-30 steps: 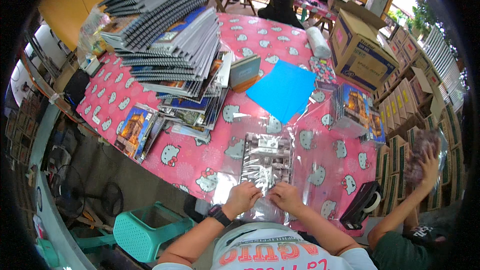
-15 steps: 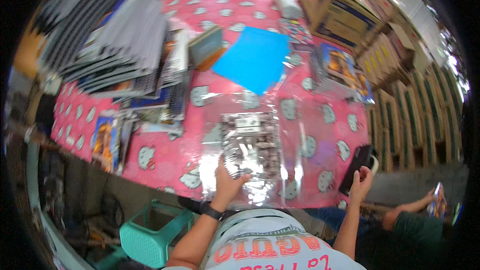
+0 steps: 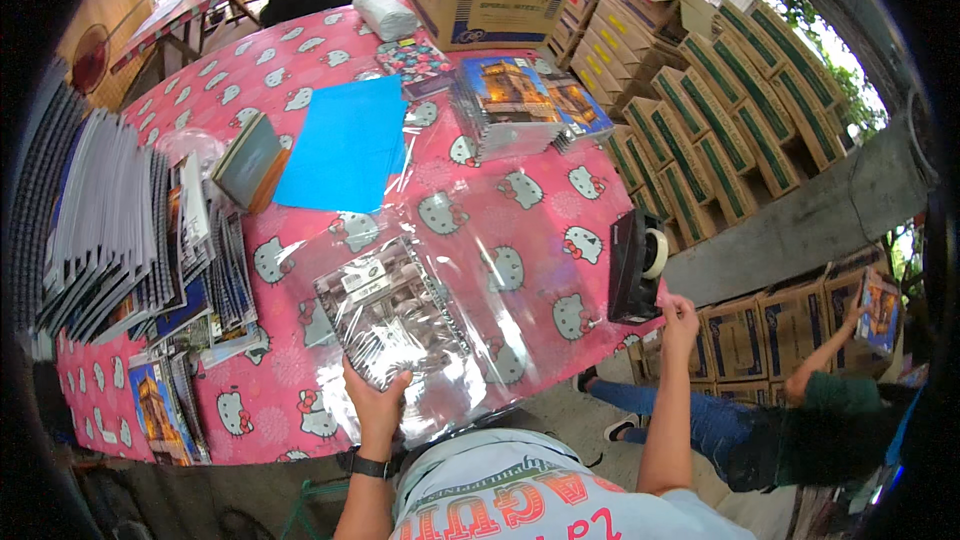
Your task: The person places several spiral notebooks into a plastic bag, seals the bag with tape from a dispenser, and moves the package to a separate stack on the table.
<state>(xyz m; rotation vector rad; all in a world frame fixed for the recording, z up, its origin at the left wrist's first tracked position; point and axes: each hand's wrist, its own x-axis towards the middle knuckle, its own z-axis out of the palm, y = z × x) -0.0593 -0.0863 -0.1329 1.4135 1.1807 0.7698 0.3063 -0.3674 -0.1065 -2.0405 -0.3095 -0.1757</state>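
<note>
A spiral notebook, with a grey patterned cover, lies tilted on the table in front of me. Clear plastic film is spread over and beside it, shining with reflections. My left hand rests on the near end of the notebook and film, thumb and fingers apart. To the right, at the table's edge, stands a black tape dispenser with a roll of tape in it. My right hand is closed in a pinch beside the dispenser's near end; anything between its fingertips is too small to make out.
Blue sheets lie beyond the notebook. Tall stacks of spiral notebooks fill the left side; more notebooks sit at the back right. A carton stands behind them. At the right a person's arm holds a notebook.
The view has turned to the right. My right hand has moved from over the tape dispenser to its near end. My left hand stays on the notebook and film.
</note>
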